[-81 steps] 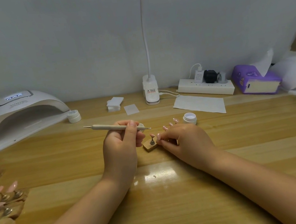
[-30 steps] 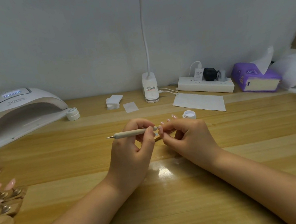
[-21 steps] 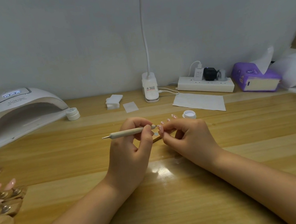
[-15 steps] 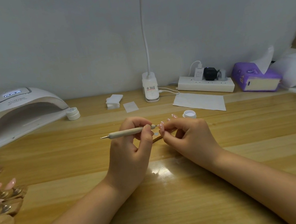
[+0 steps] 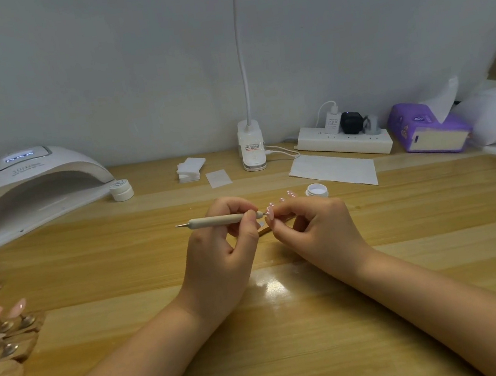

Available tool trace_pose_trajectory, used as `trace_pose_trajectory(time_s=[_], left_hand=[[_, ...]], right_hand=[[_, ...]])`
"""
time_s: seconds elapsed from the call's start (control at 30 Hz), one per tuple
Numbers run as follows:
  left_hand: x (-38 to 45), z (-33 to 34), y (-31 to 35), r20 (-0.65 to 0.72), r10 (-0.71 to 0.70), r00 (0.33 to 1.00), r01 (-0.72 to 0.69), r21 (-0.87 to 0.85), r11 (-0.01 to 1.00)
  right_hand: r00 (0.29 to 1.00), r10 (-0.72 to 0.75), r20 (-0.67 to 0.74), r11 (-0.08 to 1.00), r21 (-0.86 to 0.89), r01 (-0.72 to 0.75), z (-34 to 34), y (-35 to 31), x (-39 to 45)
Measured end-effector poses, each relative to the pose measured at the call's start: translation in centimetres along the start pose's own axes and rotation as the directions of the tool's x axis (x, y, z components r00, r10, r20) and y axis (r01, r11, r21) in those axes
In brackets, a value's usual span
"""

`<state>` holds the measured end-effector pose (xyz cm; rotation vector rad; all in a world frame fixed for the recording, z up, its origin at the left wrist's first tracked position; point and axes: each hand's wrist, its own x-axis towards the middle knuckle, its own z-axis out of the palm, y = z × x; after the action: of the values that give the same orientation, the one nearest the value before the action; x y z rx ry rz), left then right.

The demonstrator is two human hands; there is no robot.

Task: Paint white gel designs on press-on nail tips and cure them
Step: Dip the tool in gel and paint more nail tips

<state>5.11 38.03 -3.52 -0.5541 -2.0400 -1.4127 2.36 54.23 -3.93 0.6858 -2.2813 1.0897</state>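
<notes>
Nearest the camera, at the left edge of the wooden table (image 5: pixel 292 339), wooden stands with pink nail tips (image 5: pixel 3 327) are seen in a cluster. At the table's middle, a dotting pen (image 5: pixel 222 220) is pinched between thumb and fingers of the left hand (image 5: pixel 221 260) and held level, its working end meeting a pink nail tip (image 5: pixel 270 214). That tip is closed upon by the fingertips of the right hand (image 5: pixel 315 226), and a small wooden holder (image 5: pixel 264 230) is partly seen beneath, between the two hands. Just beyond the right hand an open jar of white gel (image 5: pixel 317 190) is set. Farther back, a sheet of paper (image 5: pixel 332 169), a lidded jar (image 5: pixel 121 190) and a stack of white pads (image 5: pixel 190 169) are laid. By the wall, a curing lamp (image 5: pixel 29 188) with its display lit, a desk lamp base (image 5: pixel 251 146), a power strip (image 5: pixel 345 143) and a purple tissue pack (image 5: pixel 428 129) are ranged.
</notes>
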Motion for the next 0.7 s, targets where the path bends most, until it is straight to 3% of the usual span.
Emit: trace_pose_trajectory(time_s=[0.7], left_hand=[[0.00,-0.17,0.17,-0.079,-0.048,0.996,0.043,-0.072,0.997]], right_hand=[[0.999,0.034,-0.015,0.997,0.072,-0.033,0.12,0.20,0.07]])
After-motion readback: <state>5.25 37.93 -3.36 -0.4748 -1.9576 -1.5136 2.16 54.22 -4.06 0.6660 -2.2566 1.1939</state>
